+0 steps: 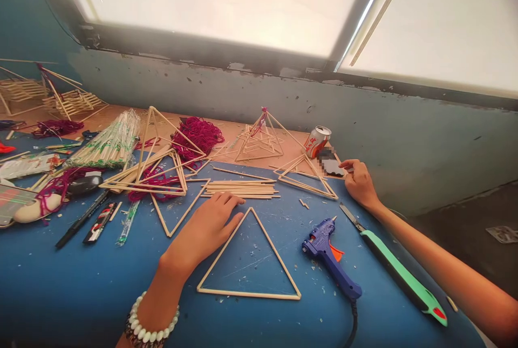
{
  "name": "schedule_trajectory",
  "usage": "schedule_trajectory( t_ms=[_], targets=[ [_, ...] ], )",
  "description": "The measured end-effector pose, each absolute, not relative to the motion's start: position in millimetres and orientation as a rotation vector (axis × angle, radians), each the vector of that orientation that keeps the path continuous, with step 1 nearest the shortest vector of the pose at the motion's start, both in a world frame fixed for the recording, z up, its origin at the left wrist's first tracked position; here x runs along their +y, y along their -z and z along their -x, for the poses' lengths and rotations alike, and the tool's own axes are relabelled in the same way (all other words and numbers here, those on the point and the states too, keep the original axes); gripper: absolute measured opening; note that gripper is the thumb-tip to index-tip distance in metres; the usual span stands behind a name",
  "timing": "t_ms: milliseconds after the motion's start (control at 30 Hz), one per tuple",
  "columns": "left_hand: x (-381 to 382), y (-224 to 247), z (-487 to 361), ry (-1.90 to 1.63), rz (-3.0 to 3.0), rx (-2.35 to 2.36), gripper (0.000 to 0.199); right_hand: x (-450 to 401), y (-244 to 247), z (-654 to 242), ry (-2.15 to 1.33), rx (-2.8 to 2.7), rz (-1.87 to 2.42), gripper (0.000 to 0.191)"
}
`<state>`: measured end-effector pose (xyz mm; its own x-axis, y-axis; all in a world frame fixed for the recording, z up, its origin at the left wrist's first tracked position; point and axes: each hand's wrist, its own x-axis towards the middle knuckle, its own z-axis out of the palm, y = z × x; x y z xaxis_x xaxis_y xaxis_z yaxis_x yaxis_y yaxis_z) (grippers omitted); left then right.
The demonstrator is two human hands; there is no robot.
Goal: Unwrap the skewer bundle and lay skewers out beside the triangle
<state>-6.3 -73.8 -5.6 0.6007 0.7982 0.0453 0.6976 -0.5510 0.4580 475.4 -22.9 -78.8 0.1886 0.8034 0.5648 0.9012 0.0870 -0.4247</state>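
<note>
My left hand (218,216) lies on the blue table top with its fingers outstretched, holding nothing. Its fingertips are close to a row of loose wooden sticks (243,190), and the thumb is beside the top of a flat wooden stick triangle (249,296). At the right, my right hand (360,183) has its fingers curled at the edge of a small flat dark-and-white thing (332,166), partly pixelated, next to a drinks can (317,142). Nearer me lie a blue glue gun (329,256) and a green utility knife (400,270) with its blade out.
Stick pyramid frames (184,148) stand at the left, with another frame (307,181) near the can. Behind are purple yarn (198,137) and a bundle of wrapped sticks (107,143). A black pen (83,218) lies front left. The wall (226,89) bounds the back.
</note>
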Motion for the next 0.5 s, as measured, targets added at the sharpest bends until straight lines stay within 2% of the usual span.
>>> schedule_trajectory(
  t_ms=[500],
  targets=[
    [-73.3,6.0,5.0,-0.353,-2.440,1.194,0.032,-25.4,75.6,-469.4,0.250,-1.684,1.723,0.029]
  ],
)
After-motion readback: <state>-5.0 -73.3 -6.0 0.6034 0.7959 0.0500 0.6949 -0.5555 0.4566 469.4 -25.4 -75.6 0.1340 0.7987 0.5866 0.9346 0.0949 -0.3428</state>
